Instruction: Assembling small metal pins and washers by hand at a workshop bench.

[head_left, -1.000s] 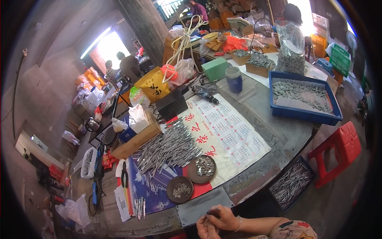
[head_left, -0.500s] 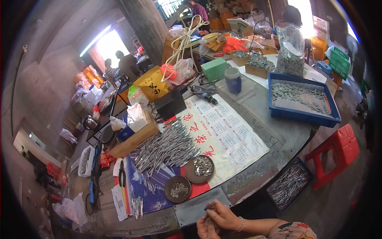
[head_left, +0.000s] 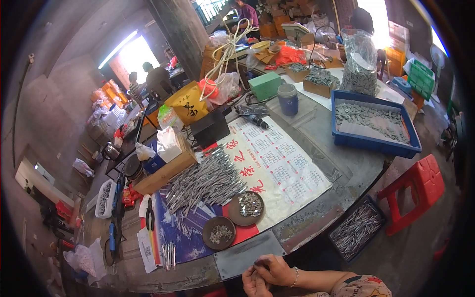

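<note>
At the table's near edge my right hand (head_left: 278, 270), with a beaded bracelet at the wrist, meets my left hand (head_left: 254, 285). Both have their fingers pinched together; what they hold, if anything, is too small and hidden to name. Just beyond them lies a grey metal plate (head_left: 249, 254). Two round brown dishes stand past it: one dish (head_left: 206, 237) with tiny metal bits, the other dish (head_left: 234, 216) with larger shiny pieces. A big heap of thin silvery metal strips (head_left: 205, 178) covers the mat behind, and a small row of similar strips (head_left: 168, 256) lies to the left.
Black-handled pliers (head_left: 149, 218) lie left of the heap, beside a wooden box (head_left: 163, 174). A power drill (head_left: 256, 119) and a blue jar (head_left: 288, 101) stand farther back. Right are a blue tray (head_left: 378, 146) of grey pieces, a dark bin (head_left: 357, 230) of strips and a red stool (head_left: 415, 190).
My right hand's raised fingers have come down closer over my left fingers. The whole view has shifted slightly; the things on the table stay in place.
</note>
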A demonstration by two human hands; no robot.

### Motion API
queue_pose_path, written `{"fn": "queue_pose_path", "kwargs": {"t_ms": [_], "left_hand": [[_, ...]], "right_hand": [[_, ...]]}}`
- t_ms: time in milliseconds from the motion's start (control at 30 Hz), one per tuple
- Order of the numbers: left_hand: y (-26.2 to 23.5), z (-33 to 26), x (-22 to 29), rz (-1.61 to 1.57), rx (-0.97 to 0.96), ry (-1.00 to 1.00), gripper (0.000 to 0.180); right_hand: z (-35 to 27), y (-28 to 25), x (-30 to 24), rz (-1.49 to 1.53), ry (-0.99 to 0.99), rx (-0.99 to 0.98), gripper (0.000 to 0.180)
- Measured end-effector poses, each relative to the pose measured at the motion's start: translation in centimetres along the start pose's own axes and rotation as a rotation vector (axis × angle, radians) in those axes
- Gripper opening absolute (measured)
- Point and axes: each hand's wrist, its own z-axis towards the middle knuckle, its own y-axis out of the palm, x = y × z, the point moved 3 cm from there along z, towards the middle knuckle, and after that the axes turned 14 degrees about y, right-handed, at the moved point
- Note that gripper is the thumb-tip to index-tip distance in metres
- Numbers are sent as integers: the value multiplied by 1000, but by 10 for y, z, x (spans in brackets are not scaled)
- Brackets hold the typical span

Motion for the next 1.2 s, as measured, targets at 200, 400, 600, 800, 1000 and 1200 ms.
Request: {"fn": "queue_pose_path", "kwargs": {"t_ms": [200, 400, 600, 800, 1000, 1200], "left_hand": [[10, -1, 7, -54, 94, 40, 30], [5, 2, 11, -4, -78, 40, 29], [9, 9, 17, 38, 17, 89, 28], [7, -1, 14, -144, 100, -15, 26], [10, -4, 24, -66, 73, -10, 28], [13, 21, 35, -49, -98, 38, 29]], "right_hand": [[-7, 3, -2, -120, 45, -56, 25], [11, -7, -9, 396, 459, -252, 19], [7, 0, -7, 101, 107, -125, 31], [-8, 5, 0, -101, 4, -27, 28], [3, -3, -13, 204, 453, -158, 15], [16, -9, -3, 270, 467, -357, 20]]}}
